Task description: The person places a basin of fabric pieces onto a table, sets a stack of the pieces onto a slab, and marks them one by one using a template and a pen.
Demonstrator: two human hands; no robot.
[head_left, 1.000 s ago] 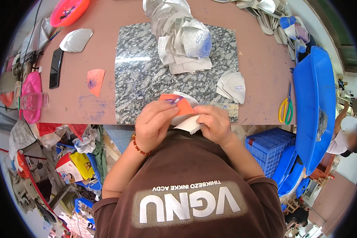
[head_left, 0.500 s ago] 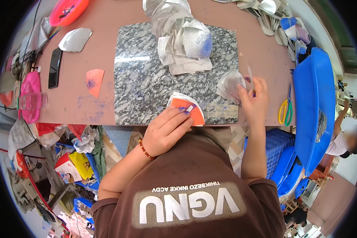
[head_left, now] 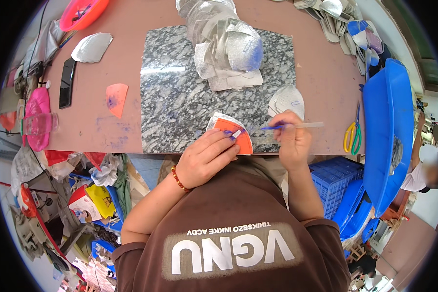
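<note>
While the left hand (head_left: 207, 158) is pressing an orange fan-shaped template (head_left: 233, 134) flat on a silver-white piece at the near edge of the grey marble slab (head_left: 180, 97), the right hand (head_left: 291, 138) is pinching a blue-tipped pen (head_left: 289, 126) between closed fingers and aiming its tip toward the template's right edge. The left fingers are lying spread and flat on the template, gripping nothing, simply weighing it down. To trace well, the person is probably needing to keep that downward pressure even, so that the template is not sliding on the slick silver piece beneath. Keeping the pen tip hard against the template's edge and following the curve in one steady pass is likely giving the cleanest line. A fingertip lying close to the edge could be blocking the pen's path. Just beyond the right hand a small stack of silver cut pieces (head_left: 287, 100) is lying, and a larger heap of silver pieces (head_left: 226, 46) is sitting further back on the slab. Yellow-handled scissors (head_left: 351, 134) are resting well to the right.
</note>
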